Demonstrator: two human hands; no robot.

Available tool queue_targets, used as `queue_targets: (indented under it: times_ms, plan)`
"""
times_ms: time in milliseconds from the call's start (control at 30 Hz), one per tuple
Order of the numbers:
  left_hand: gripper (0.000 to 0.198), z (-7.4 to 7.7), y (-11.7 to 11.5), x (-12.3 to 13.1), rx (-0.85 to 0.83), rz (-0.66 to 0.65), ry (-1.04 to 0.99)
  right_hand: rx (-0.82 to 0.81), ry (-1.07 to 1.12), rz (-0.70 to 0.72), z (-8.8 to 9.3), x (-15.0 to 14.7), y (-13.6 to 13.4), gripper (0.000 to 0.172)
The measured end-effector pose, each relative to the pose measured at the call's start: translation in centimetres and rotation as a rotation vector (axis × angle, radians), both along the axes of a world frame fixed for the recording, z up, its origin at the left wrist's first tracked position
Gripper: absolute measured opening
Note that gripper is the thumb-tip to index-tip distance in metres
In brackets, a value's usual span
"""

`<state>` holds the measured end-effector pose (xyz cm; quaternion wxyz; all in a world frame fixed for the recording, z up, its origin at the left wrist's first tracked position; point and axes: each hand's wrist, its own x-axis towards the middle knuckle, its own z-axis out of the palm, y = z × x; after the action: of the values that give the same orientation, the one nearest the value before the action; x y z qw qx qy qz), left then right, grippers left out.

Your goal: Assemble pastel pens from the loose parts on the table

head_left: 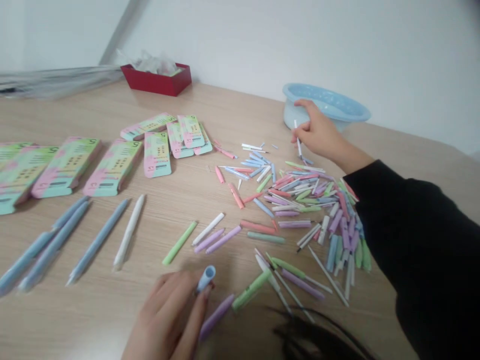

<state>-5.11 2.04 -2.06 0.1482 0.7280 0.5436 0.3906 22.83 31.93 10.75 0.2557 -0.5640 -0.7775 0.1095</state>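
Two bare hands are occupied over the wooden table (225,115). The left hand (170,315), low in the view, is closed around a short blue barrel (205,278). The barrel is pinched between thumb and fingertips at its lower end, seemingly so that its open mouth is left free. Its long axis is tilted, with the mouth pointed up and away to the right, just above the table's near side. The right hand (318,134), extended from a black sleeve (420,240), is clenched on a thin white refill (298,142), held just in front of the pale blue basin (326,102). The refill's axis is set nearly upright in the view, its lower end aimed at the heap of loose pastel parts (311,200); which end carries the tip cannot be told. The heap is spread between both hands, probably for easy reach. Finished pens (97,240) are laid side by side at the left, apart from the heap, with carded packs (112,167) beyond them and a red tray (155,80) at the far edge
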Motion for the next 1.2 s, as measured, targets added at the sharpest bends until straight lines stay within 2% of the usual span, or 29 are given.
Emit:
queue_targets:
  times_ms: [33, 100, 167, 200, 300, 367, 400, 467, 533, 567, 733, 933, 1033, 1100, 1200]
  plan:
    - [0.023, 0.4, 0.1, 0.1, 0.002, -0.033, 0.011, 0.025, 0.065, -0.010, 0.5, 0.0, -0.9, 0.051]
    - [0.018, 1.0, 0.2, 0.5, 0.022, -0.046, -0.035, 0.069, 0.247, -0.043, 1.6, 0.6, -3.4, 0.030]
    - [0.017, 1.7, 0.1, 1.3, -0.032, -0.064, -0.085, 0.042, 0.517, -0.018, 2.7, 1.9, -6.4, 0.019]
    - [0.015, 2.0, 0.0, 1.7, -0.048, -0.082, -0.117, -0.008, 0.633, 0.041, 3.1, 2.7, -8.1, 0.019]
    - [0.015, 2.8, -0.3, 3.3, -0.043, -0.151, -0.176, -0.211, 0.776, 0.210, 3.3, 5.1, -14.1, 0.015]
    - [0.015, 3.1, -0.4, 4.2, -0.036, -0.196, -0.185, -0.161, 0.875, 0.206, 2.9, 5.5, -18.4, 0.013]
    - [0.015, 3.2, -0.4, 4.7, -0.029, -0.217, -0.183, -0.221, 0.909, 0.219, 2.7, 5.2, -20.5, 0.012]
    - [0.015, 3.4, -0.7, 5.4, -0.006, -0.257, -0.164, -0.390, 0.977, 0.329, 2.4, 3.7, -24.2, 0.022]
    - [0.016, 3.6, -1.0, 6.0, 0.027, -0.281, -0.125, -0.598, 1.004, 0.416, 2.1, 1.8, -26.9, 0.032]
    - [0.016, 3.6, -1.2, 6.2, 0.038, -0.291, -0.103, -0.625, 1.005, 0.415, 2.0, 1.0, -27.8, 0.034]
    - [0.017, 3.9, -2.3, 6.8, 0.050, -0.339, -0.072, -0.511, 0.867, 0.323, 0.8, -0.8, -29.9, 0.033]
    - [0.017, 4.6, -3.1, 6.8, 0.017, -0.368, -0.055, -0.341, 0.536, 0.403, -0.2, -1.2, -30.3, 0.024]
    - [0.014, 4.7, -3.3, 6.8, 0.035, -0.371, -0.072, -0.324, 0.411, 0.417, -0.3, -1.3, -30.1, 0.016]
    - [0.012, 4.5, -3.3, 6.8, 0.038, -0.372, -0.102, -0.333, 0.387, 0.416, -0.1, -1.1, -30.0, 0.009]
    - [0.011, 4.2, -3.4, 6.9, 0.015, -0.373, -0.141, -0.304, 0.413, 0.391, 0.3, -0.6, -30.0, 0.011]
